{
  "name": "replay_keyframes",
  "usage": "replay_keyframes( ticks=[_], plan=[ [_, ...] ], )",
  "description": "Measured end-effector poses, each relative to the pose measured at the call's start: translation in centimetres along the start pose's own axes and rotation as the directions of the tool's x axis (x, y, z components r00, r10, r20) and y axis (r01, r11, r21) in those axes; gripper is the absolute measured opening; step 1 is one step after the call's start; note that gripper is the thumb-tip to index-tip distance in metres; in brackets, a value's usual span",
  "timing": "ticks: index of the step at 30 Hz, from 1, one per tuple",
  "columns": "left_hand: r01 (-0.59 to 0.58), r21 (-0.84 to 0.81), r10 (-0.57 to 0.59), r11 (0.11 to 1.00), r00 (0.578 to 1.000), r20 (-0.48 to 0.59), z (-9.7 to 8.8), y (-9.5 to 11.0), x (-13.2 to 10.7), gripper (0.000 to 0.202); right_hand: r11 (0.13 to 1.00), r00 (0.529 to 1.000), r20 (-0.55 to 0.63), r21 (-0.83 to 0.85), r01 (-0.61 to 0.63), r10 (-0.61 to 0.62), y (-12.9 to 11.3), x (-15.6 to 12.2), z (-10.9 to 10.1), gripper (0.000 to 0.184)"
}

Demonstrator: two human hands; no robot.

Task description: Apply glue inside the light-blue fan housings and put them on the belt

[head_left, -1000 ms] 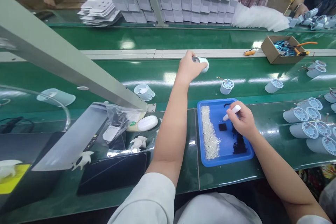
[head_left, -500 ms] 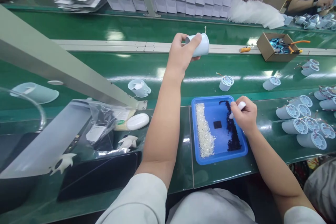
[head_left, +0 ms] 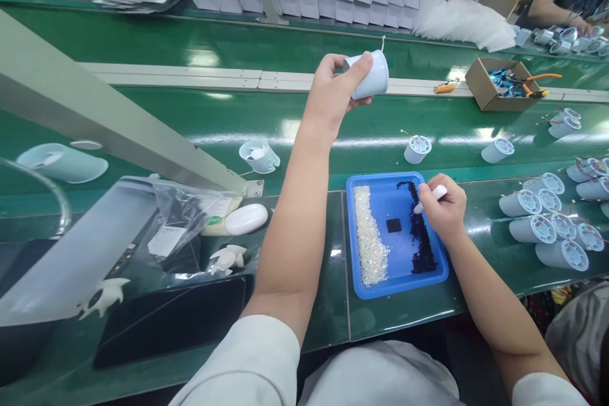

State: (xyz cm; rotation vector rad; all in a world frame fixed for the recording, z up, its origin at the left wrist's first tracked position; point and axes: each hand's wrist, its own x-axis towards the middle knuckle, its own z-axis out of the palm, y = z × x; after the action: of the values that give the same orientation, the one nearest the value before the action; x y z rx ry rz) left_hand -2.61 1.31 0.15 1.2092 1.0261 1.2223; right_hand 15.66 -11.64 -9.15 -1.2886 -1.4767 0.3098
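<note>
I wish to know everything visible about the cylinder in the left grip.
The cylinder is pale blue, smooth and plastic-looking, with a narrow rim at its right end; a whitish wire sticks up there. It lies roughly sideways, apparently raised above the green surface. The left grip holds it, thumb across the side facing the camera, fingers behind and below.

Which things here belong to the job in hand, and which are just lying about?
Likely in use:
blue cup, in left hand
white pen-like tool, in right hand
blue tray, white bits, black bits

Seemingly idle:
white oval object
plastic bag
cardboard box
</note>
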Motion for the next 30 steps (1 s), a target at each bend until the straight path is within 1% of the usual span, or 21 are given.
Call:
replay_keyframes(
  ticks=[4,10,12,15,17,18,21,22,23,25,27,28,29,30],
  plan=[
    [0.009,0.033,-0.008,0.999,0.999,-0.031,-0.07,-0.13,0.21,0.019,1.000,0.999,0.050,0.004,-0.020,0.020,0.03,-0.03,0.11,0.032],
    [0.002,0.055,0.002,0.998,0.997,-0.075,0.01,-0.10,0.17,0.018,0.998,0.998,-0.054,0.048,-0.033,0.036,-0.27,0.13,0.08,0.034],
    [-0.013,0.005,0.014,1.000,0.998,-0.062,0.00,-0.11,0.14,0.017,0.997,0.997,-0.067,0.059,-0.044,0.048,-0.39,0.16,0.08,0.033],
    [-0.052,-0.151,0.051,0.987,0.999,-0.014,-0.01,-0.07,0.05,0.017,0.996,0.996,-0.071,0.065,-0.058,0.063,-0.50,0.16,0.09,0.034],
    [-0.054,-0.181,0.054,0.982,0.999,-0.008,0.03,0.03,-0.04,0.015,0.997,0.995,-0.071,0.055,-0.060,0.063,-0.49,0.16,0.09,0.036],
    [-0.048,-0.150,0.045,0.988,0.999,-0.022,0.06,0.09,-0.09,0.015,0.997,0.996,-0.072,0.046,-0.056,0.060,-0.45,0.16,0.09,0.036],
    [0.002,0.025,0.000,1.000,0.996,-0.085,0.18,0.22,-0.14,0.023,0.999,0.997,-0.054,-0.003,-0.048,0.048,-0.22,0.17,0.12,0.035],
    [0.018,0.059,-0.012,0.998,0.996,-0.094,0.21,0.23,-0.12,0.025,0.999,0.998,-0.039,-0.018,-0.044,0.044,-0.15,0.17,0.14,0.034],
    [0.024,0.060,-0.018,0.998,0.996,-0.090,0.24,0.21,-0.08,0.025,0.999,0.999,-0.024,-0.026,-0.038,0.038,-0.09,0.17,0.15,0.034],
    [0.002,-0.039,-0.004,0.999,0.999,-0.054,0.29,0.11,0.06,0.019,1.000,1.000,-0.010,-0.018,-0.013,0.013,-0.06,0.17,0.15,0.033],
    [-0.028,-0.179,0.026,0.983,1.000,-0.015,0.36,-0.03,0.25,0.014,1.000,1.000,-0.025,0.009,0.013,-0.013,-0.13,0.18,0.10,0.031],
    [-0.033,-0.221,0.033,0.975,0.999,-0.006,0.41,-0.09,0.34,0.014,1.000,0.999,-0.036,0.021,0.021,-0.020,-0.19,0.19,0.07,0.030],
    [-0.030,-0.227,0.029,0.973,1.000,-0.006,0.45,-0.14,0.41,0.015,0.999,0.999,-0.044,0.027,0.023,-0.022,-0.23,0.20,0.04,0.029],
    [-0.021,-0.195,0.017,0.981,1.000,-0.019,0.50,-0.18,0.47,0.015,0.999,0.999,-0.047,0.029,0.021,-0.020,-0.25,0.21,0.03,0.029]
  ],
)
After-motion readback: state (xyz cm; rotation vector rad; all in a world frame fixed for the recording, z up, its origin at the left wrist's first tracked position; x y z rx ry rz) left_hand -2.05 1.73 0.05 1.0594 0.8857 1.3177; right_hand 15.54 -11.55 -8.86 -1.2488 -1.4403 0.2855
